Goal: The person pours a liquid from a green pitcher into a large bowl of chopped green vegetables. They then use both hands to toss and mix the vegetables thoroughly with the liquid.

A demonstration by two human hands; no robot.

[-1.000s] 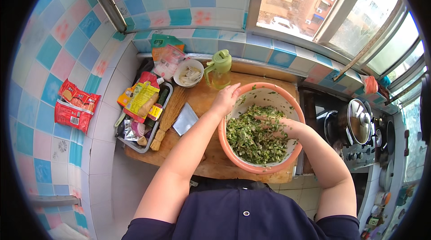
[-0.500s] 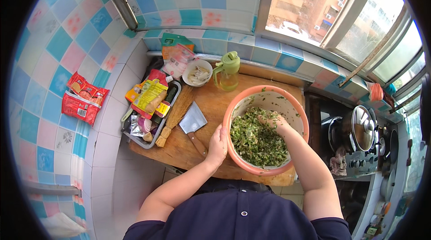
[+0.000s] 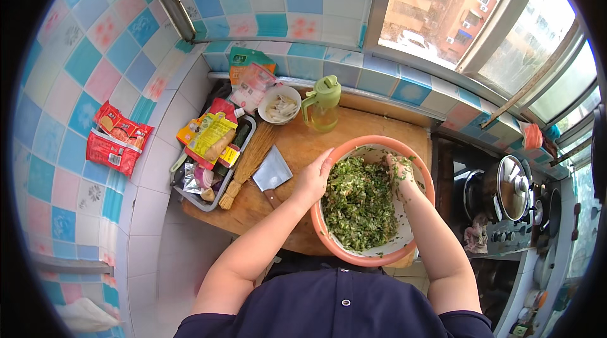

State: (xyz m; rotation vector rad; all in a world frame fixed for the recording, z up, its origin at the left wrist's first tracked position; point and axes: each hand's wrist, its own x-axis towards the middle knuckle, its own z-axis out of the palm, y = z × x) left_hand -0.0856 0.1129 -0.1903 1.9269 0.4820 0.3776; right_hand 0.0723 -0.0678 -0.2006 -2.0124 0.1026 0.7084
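Note:
A large basin (image 3: 321, 227) with an orange rim and pale inside stands at the board's right front. Finely chopped greens (image 3: 357, 205) fill its left and middle part. My left hand (image 3: 312, 180) grips the rim at its left side, fingers along the edge. Inside the basin, my right hand (image 3: 402, 174) is at the right inner wall, its fingers curled at the edge of the greens. Green bits cling to that hand and wrist. A cleaver (image 3: 273, 170) lies flat left of the basin, its wooden handle partly behind my left forearm.
The wooden board (image 3: 360, 124) also bears a straw brush (image 3: 251, 155), a green-lidded oil jug (image 3: 324, 105) and a white bowl (image 3: 279, 104). A grey tray (image 3: 208, 204) of packets and vegetables sits at left. A lidded pot (image 3: 509, 187) stands on the stove at right.
My right hand has moved from the greens' upper right to the right inner wall. The basin has shifted slightly toward me, and my left hand sits higher along its rim.

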